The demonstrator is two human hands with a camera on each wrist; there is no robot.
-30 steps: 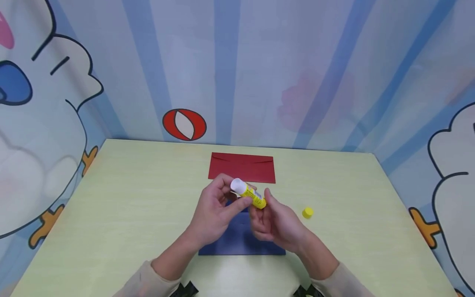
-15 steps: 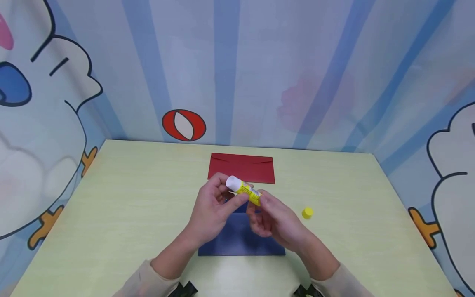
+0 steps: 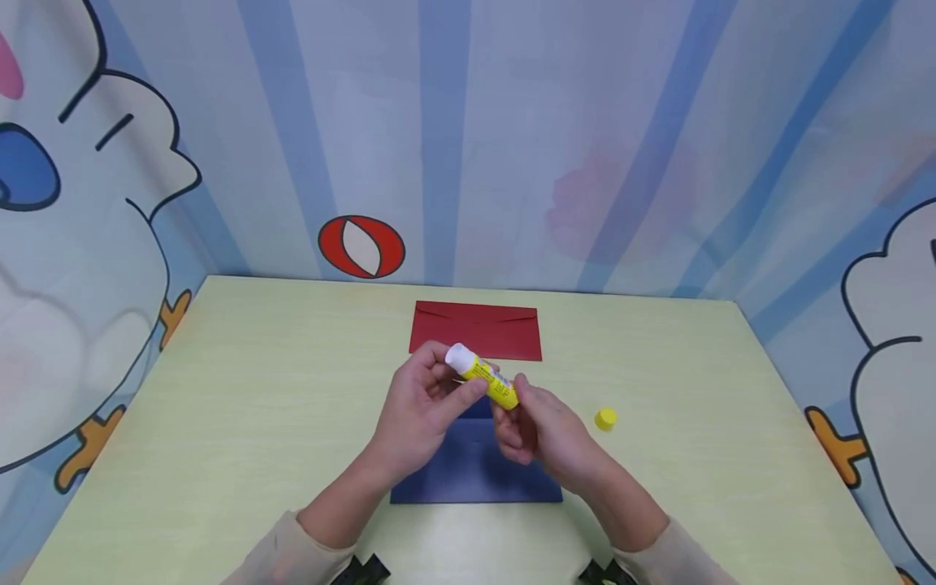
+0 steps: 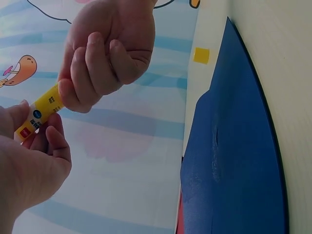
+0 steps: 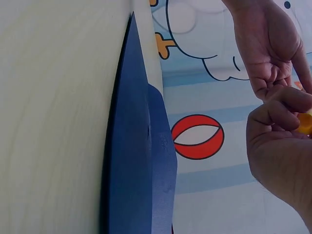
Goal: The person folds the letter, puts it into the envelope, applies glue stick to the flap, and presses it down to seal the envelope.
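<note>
Above the blue envelope (image 3: 475,475), a yellow glue stick (image 3: 497,388) with a white upper end is held tilted between both hands. My left hand (image 3: 417,410) pinches its barrel between thumb and fingers, the white end pointing up and left. At the lower end, the right hand (image 3: 552,435) grips the base with its thumb and fingertips. The left wrist view shows the right hand's fingers (image 4: 95,63) curled, the glue stick (image 4: 44,109) running between the two hands. On the table to the right lies a small yellow cap (image 3: 605,419). The blue envelope's flap (image 4: 197,161) is raised open.
A red envelope (image 3: 475,329) lies flat behind the blue one. The pale wooden table (image 3: 256,390) reaches back to a blue striped backdrop (image 3: 504,162) with cartoon figures. Black straps (image 3: 363,571) show at the front edge of the head view.
The glue stick has shifted slightly left. My right thumb has come down over the base and drawn back a little, while the left hand keeps its pinch. Both envelopes and the cap stay put.
</note>
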